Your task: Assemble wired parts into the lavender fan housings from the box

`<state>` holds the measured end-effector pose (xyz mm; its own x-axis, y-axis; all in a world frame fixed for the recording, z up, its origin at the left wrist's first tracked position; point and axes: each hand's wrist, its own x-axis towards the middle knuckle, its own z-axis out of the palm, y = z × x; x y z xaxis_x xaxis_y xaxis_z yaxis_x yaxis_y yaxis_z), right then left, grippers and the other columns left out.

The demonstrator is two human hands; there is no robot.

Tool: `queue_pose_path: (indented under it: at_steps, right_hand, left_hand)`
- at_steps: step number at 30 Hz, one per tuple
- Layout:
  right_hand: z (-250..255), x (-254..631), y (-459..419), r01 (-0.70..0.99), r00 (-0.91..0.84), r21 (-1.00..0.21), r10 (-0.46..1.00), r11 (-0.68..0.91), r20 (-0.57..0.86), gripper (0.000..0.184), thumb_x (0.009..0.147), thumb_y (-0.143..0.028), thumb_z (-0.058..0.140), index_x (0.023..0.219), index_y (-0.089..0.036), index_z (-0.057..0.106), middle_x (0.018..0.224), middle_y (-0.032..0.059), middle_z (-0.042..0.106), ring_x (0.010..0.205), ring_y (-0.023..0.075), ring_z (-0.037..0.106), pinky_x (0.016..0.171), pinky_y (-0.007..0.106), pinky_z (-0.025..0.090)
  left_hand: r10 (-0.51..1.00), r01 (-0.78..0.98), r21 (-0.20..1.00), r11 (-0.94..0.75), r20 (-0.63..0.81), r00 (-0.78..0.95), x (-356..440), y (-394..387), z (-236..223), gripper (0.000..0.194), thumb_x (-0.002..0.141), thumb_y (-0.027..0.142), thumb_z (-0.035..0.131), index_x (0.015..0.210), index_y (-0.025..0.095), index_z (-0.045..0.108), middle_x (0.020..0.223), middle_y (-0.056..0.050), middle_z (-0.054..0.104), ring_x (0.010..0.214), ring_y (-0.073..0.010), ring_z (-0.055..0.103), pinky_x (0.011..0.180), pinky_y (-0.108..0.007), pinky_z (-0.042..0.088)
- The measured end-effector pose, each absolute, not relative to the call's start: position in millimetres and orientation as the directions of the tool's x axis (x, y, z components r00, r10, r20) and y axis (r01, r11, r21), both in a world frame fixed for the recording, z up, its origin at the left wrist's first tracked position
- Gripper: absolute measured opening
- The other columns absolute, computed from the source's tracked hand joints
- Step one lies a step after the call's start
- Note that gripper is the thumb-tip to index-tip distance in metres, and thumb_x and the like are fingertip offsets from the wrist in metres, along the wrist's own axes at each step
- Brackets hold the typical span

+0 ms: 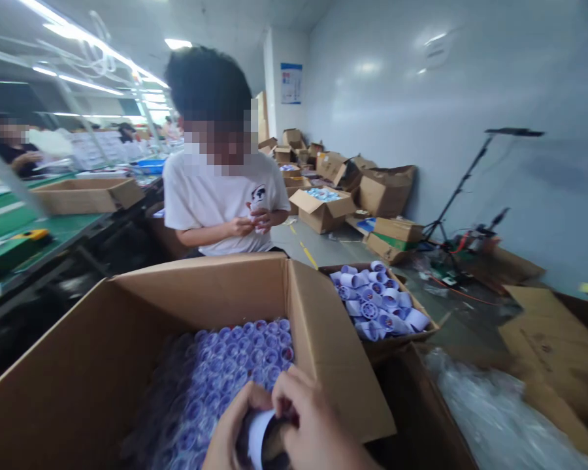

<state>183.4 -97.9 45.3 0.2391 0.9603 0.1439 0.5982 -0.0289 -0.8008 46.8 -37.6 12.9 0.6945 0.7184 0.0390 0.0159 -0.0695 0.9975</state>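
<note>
My left hand (231, 427) and my right hand (313, 424) meet at the bottom edge, both curled around one small roll with a white paper wrap (261, 436). They hover over a large open cardboard box (127, 339) whose bottom is packed with several upright purple-and-white rolls (255, 352). A smaller open box (424, 329) to the right holds a loose heap of the same wrapped rolls (379, 301).
A person in a white T-shirt (215, 196) sits beyond the big box, handling a small item with both hands. A green workbench (53, 228) with a carton runs along the left. Cartons litter the floor at the back; a tripod (458, 189) and clear plastic bag (494, 418) are at right.
</note>
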Motion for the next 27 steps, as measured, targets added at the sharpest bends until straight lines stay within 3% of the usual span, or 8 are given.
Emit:
queue_pose_path:
  at_steps: [3, 5, 7, 9, 15, 20, 27]
  right_hand:
    - [70, 194, -103, 0.381, 0.128, -0.925, 0.991, -0.007, 0.045, 0.026, 0.063, 0.000, 0.054, 0.076, -0.022, 0.056, 0.080, -0.0040, 0.059, 0.066, 0.0093, 0.055, 0.061, 0.016, 0.044]
    - [80, 202, -107, 0.208, 0.077, -0.978, 0.997, 0.001, 0.018, 0.011, 0.077, -0.019, 0.059, 0.086, -0.024, 0.059, 0.082, -0.0014, 0.062, 0.073, 0.0123, 0.060, 0.067, 0.020, 0.050]
    - [84, 206, -111, 0.091, 0.063, -0.996, 0.998, 0.020, 0.026, 0.017, 0.083, -0.038, 0.058, 0.093, -0.025, 0.061, 0.086, 0.0020, 0.064, 0.081, 0.0159, 0.064, 0.070, 0.024, 0.053]
    - [80, 204, -114, 0.042, 0.087, -0.998, 0.995, 0.053, 0.057, 0.026, 0.083, -0.047, 0.058, 0.097, -0.025, 0.062, 0.091, 0.0042, 0.066, 0.086, 0.0179, 0.066, 0.074, 0.025, 0.055]
    - [51, 176, -118, 0.032, 0.331, -0.995, 0.938, 0.098, 0.103, 0.042, 0.081, -0.052, 0.059, 0.116, -0.028, 0.059, 0.119, 0.0086, 0.062, 0.106, 0.0217, 0.063, 0.077, 0.025, 0.057]
    - [37, 169, -113, 0.173, 0.270, -0.983, 0.956, 0.067, 0.113, 0.046, 0.083, -0.047, 0.058, 0.123, -0.025, 0.060, 0.130, 0.0110, 0.058, 0.113, 0.0230, 0.061, 0.085, 0.028, 0.055]
    - [44, 166, -109, 0.264, 0.217, -0.945, 0.942, 0.195, 0.255, 0.032, 0.088, -0.038, 0.055, 0.119, -0.036, 0.063, 0.129, 0.0032, 0.061, 0.120, 0.0206, 0.056, 0.103, 0.035, 0.044]
  left_hand:
    - [0.755, -0.202, 0.978, 0.045, 0.099, 0.648, 52, -44, 18, 0.041, 0.057, 0.034, 0.077, 0.084, 0.023, 0.048, 0.082, 0.002, 0.051, 0.072, -0.0132, 0.049, 0.063, -0.023, 0.040]
    - [0.766, -0.274, 0.962, 0.023, 0.159, 0.623, 53, -45, 25, 0.042, 0.055, 0.025, 0.079, 0.084, 0.023, 0.049, 0.085, 0.002, 0.052, 0.074, -0.0132, 0.050, 0.065, -0.023, 0.040]
    - [0.758, -0.307, 0.952, -0.007, 0.205, 0.619, 53, -44, 32, 0.042, 0.055, 0.018, 0.078, 0.086, 0.022, 0.050, 0.089, 0.000, 0.054, 0.080, -0.0149, 0.053, 0.068, -0.024, 0.041]
    - [0.746, -0.338, 0.941, -0.014, 0.235, 0.623, 50, -43, 35, 0.040, 0.058, 0.017, 0.077, 0.088, 0.022, 0.051, 0.092, -0.002, 0.055, 0.086, -0.0168, 0.054, 0.072, -0.025, 0.042]
    - [0.745, -0.397, 0.917, 0.033, 0.242, 0.621, 46, -46, 26, 0.041, 0.061, 0.021, 0.077, 0.091, 0.022, 0.049, 0.097, -0.003, 0.054, 0.089, -0.0186, 0.055, 0.076, -0.029, 0.043]
    - [0.744, -0.408, 0.913, -0.001, 0.273, 0.610, 45, -46, 29, 0.039, 0.064, 0.030, 0.076, 0.091, 0.023, 0.049, 0.093, -0.002, 0.052, 0.082, -0.0162, 0.052, 0.070, -0.027, 0.042]
    - [0.769, -0.369, 0.912, -0.182, 0.366, 0.524, 41, -44, 39, 0.033, 0.064, 0.019, 0.071, 0.089, 0.023, 0.050, 0.086, 0.000, 0.049, 0.077, -0.0141, 0.047, 0.068, -0.024, 0.039]
